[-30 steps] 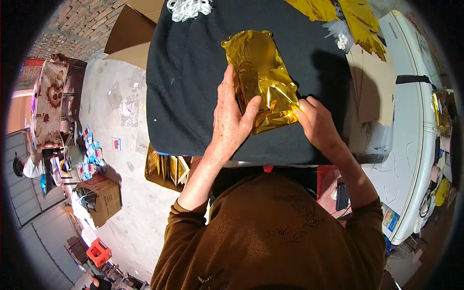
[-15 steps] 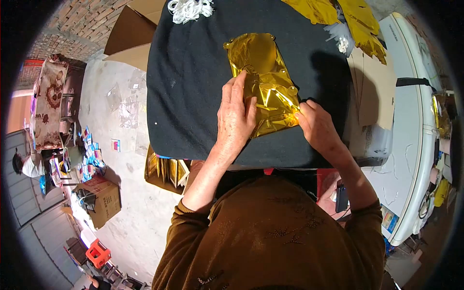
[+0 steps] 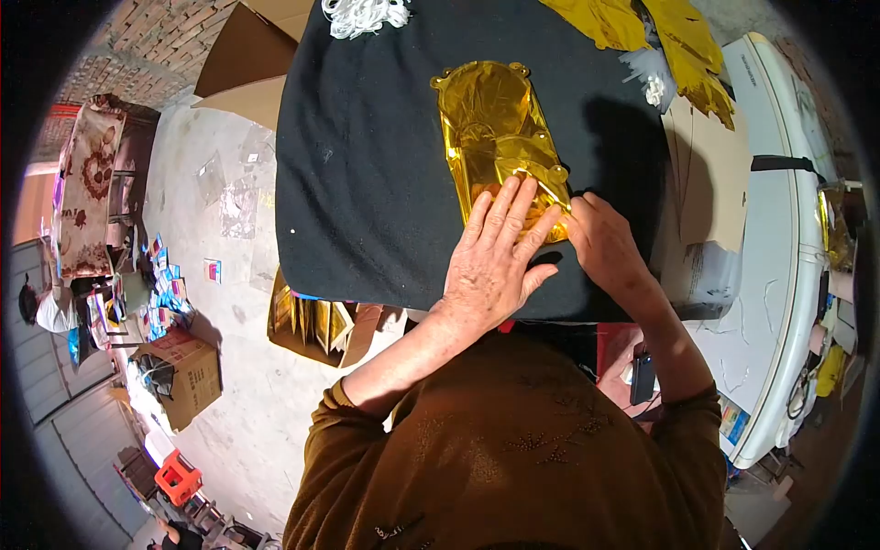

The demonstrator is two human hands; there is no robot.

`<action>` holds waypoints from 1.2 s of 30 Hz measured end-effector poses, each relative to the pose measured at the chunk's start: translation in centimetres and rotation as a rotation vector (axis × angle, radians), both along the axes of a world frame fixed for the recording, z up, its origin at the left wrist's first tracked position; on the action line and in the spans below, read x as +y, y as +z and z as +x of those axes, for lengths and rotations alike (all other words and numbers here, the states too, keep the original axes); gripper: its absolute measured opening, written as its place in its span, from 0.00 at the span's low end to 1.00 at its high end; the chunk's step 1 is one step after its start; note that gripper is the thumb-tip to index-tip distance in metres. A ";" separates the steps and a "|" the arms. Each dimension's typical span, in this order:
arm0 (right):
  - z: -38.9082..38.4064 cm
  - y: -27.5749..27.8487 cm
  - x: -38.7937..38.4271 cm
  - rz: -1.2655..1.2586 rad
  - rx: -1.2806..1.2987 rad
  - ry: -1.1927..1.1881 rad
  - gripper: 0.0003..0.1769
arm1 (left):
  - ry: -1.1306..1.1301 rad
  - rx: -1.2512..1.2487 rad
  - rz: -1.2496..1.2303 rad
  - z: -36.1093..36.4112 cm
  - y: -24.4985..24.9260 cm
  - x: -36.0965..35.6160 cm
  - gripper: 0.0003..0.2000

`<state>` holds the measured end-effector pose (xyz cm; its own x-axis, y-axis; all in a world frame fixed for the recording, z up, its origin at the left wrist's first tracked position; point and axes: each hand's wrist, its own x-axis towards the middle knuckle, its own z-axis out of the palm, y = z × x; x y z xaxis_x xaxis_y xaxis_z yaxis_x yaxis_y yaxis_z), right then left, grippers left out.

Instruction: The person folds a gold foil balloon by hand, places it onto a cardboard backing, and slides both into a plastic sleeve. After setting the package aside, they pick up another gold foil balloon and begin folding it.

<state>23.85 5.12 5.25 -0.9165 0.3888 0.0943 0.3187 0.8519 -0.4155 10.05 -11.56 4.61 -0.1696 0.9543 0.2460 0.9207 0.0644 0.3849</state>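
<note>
A shiny gold foil piece [image 3: 490, 105], narrow and folded, lies on the black cloth [image 3: 367, 183] that covers the table. My left hand [image 3: 495, 238] rests flat on its lower part, palm down, with the fingers spread. At the foil's lower right edge, my right hand [image 3: 600, 238] pinches the corner between thumb and fingers. Small round tabs stick out at the foil's top corners and right side.
White strings [image 3: 365, 16] lie at the cloth's top left. More gold foil [image 3: 683, 55] hangs at the top right beside cardboard [image 3: 706, 174]. An open box of gold pieces [image 3: 321, 330] stands below the table's left front edge.
My left hand has moved down and right from the foil's middle to its lower part, its fingers now spread flat. The foil's upper part looks flatter. My right hand keeps its hold.
</note>
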 end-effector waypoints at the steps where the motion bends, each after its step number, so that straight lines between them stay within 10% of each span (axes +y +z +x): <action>1: -0.1 0.1 -0.1 -0.014 0.003 -0.012 0.06 | 0.001 -0.005 -0.007 -0.1 -0.4 0.1 0.39; 12: -0.7 1.3 0.3 -0.230 -0.011 -0.146 0.07 | 0.011 0.039 -0.079 -0.3 -1.3 0.3 0.40; 15: -2.8 3.5 0.6 0.104 0.112 -0.153 0.09 | 0.012 0.038 -0.090 -0.3 -1.3 0.3 0.40; 22: -11.7 2.1 6.0 0.185 0.452 0.308 0.08 | 0.012 0.026 -0.074 -0.2 -1.6 0.2 0.38; 36: -16.3 6.0 6.6 -0.254 -0.506 0.392 0.19 | 0.030 0.017 -0.066 -0.1 -1.5 0.2 0.37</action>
<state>7.60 11.74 11.29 -0.9012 -0.0273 -0.4325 0.2138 0.8400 -0.4986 9.96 -11.39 3.15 -0.1948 0.9632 0.1854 0.9243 0.1170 0.3633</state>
